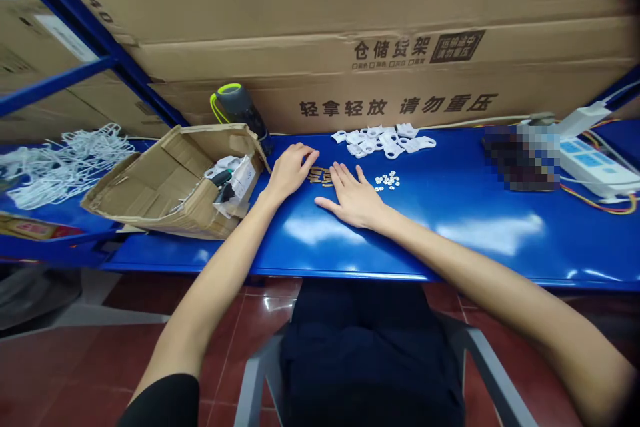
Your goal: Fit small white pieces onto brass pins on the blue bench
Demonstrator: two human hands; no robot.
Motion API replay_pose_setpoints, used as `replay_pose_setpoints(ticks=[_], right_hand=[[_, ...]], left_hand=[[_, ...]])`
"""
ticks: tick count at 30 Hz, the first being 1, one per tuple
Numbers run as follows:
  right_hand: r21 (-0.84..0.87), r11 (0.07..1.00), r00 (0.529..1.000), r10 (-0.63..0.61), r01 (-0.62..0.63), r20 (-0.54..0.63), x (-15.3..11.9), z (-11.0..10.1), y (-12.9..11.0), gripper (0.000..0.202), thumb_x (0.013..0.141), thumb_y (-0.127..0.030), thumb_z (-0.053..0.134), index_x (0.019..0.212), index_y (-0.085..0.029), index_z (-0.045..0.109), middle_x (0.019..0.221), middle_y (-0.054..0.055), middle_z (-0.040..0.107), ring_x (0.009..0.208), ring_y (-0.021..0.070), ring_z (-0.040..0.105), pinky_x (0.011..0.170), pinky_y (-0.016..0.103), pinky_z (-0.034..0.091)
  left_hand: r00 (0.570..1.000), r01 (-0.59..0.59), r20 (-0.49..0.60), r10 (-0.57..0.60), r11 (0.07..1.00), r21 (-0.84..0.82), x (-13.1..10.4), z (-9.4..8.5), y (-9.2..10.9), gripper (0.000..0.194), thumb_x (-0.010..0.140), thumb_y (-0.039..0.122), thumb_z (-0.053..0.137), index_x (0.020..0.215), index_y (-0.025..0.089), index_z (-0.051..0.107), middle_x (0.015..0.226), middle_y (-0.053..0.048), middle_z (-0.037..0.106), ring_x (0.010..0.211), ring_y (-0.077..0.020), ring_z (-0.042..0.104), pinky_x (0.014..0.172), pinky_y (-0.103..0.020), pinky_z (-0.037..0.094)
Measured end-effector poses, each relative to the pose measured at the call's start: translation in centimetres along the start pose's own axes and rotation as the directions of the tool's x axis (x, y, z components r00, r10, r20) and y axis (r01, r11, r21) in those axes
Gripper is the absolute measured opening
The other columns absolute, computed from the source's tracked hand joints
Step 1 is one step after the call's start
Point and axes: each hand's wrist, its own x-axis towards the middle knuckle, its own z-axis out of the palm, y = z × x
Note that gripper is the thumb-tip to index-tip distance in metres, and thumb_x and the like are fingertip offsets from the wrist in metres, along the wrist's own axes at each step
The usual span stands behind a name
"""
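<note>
My left hand (291, 169) rests on the blue tabletop (330, 250), fingers stretched out and thumb apart, at the left side of a small cluster of brass-coloured pieces (316, 176). On the other side of that cluster lies my right hand (356, 199), flat with its thumb spread wide; its fingertips reach the pieces and cover some of them. Neither hand holds anything that I can see. Just right of my right hand are several tiny white pieces (388, 180). Behind them, white flat parts with round holes (385, 141) lie in a loose pile.
An open cardboard box (145, 180) with packets inside stands left, a dark bottle (239, 107) behind it. White wire-like pieces (65, 163) lie farther left. A white power strip (597, 170) with cables is at right. Large cartons (320, 0) wall off the back.
</note>
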Motion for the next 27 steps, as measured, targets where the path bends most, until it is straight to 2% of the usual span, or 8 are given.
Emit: replay_pose_setpoints(ticks=[3,6,12,17,21,23,25,27], right_hand=[[0.035,0.998,0.999,-0.043,0.042,0.026,0.5,0.1,0.2,0.104,0.104,-0.08,0.026,0.172,0.0,0.024,0.178,0.025,0.02,0.168,0.0364,0.016,0.137,0.061,0.008],[0.034,0.997,0.997,-0.07,0.07,-0.028,0.8,0.3,0.4,0.098,0.107,-0.075,0.027,0.172,-0.002,0.024,0.178,0.024,0.019,0.169,0.0355,0.015,0.137,0.061,0.008],[0.033,0.996,0.996,-0.083,0.085,-0.039,0.8,0.5,0.5,0.09,0.109,-0.069,0.027,0.172,-0.005,0.026,0.176,0.024,0.029,0.167,0.0355,0.024,0.136,0.063,0.009],[-0.03,0.991,0.987,-0.134,0.132,-0.09,-0.1,-0.9,1.1,0.08,0.112,-0.061,0.032,0.173,-0.009,0.027,0.177,0.019,0.029,0.167,0.0333,0.023,0.136,0.065,0.008],[-0.121,0.981,0.981,-0.164,0.151,-0.103,-1.9,-3.0,3.7,0.063,0.113,-0.045,0.036,0.169,-0.014,0.039,0.177,0.016,0.032,0.166,0.0328,0.027,0.135,0.067,0.012],[-0.143,0.977,0.982,-0.17,0.157,-0.083,-2.7,-3.9,5.7,0.06,0.113,-0.043,0.041,0.167,-0.018,0.043,0.176,0.015,0.034,0.165,0.0337,0.028,0.133,0.07,0.015],[-0.142,0.973,0.982,-0.188,0.182,-0.034,-3.2,-4.5,7.7,0.055,0.113,-0.044,0.042,0.163,-0.024,0.052,0.172,0.012,0.043,0.163,0.0343,0.035,0.131,0.07,0.022],[-0.13,0.965,0.974,-0.228,0.226,0.0,-3.5,-4.9,9.4,0.05,0.114,-0.042,0.041,0.158,-0.026,0.058,0.166,0.009,0.052,0.158,0.0317,0.044,0.129,0.064,0.031]], left_hand=[[1.0,-0.004,0.016,0.004,1.0,-0.003,0.0,0.2,-0.1,0.041,0.112,0.042,0.044,0.113,0.016,0.075,0.115,-0.011,0.075,0.11,-0.0263,0.065,0.103,-0.039,0.049],[1.0,-0.001,0.025,0.002,1.0,-0.012,0.0,0.4,-0.3,0.04,0.112,0.042,0.043,0.113,0.017,0.075,0.115,-0.011,0.075,0.109,-0.0259,0.065,0.104,-0.04,0.049],[0.999,-0.02,0.031,0.022,0.999,-0.044,0.2,0.7,-0.6,0.04,0.112,0.043,0.044,0.113,0.018,0.075,0.113,-0.01,0.075,0.108,-0.0248,0.065,0.104,-0.039,0.049],[0.998,-0.053,0.018,0.054,0.997,-0.051,-0.1,0.6,0.0,0.037,0.111,0.043,0.046,0.113,0.018,0.074,0.112,-0.01,0.074,0.106,-0.025,0.064,0.103,-0.039,0.049],[0.994,-0.108,0.002,0.108,0.992,-0.065,-0.4,0.6,1.1,0.037,0.112,0.043,0.045,0.113,0.019,0.074,0.112,-0.009,0.074,0.108,-0.0251,0.063,0.104,-0.04,0.048],[0.989,-0.149,0.011,0.15,0.986,-0.076,-0.4,0.7,1.7,0.037,0.112,0.044,0.045,0.111,0.019,0.074,0.113,-0.01,0.074,0.108,-0.0251,0.063,0.105,-0.041,0.048],[0.981,-0.188,0.027,0.191,0.979,-0.082,-0.4,0.9,2.1,0.037,0.112,0.044,0.046,0.111,0.02,0.074,0.115,-0.01,0.073,0.108,-0.0253,0.063,0.105,-0.042,0.047],[0.976,-0.21,0.04,0.215,0.974,-0.086,-0.5,1.0,2.4,0.037,0.112,0.045,0.046,0.112,0.02,0.074,0.117,-0.01,0.073,0.109,-0.0255,0.063,0.104,-0.042,0.047]])
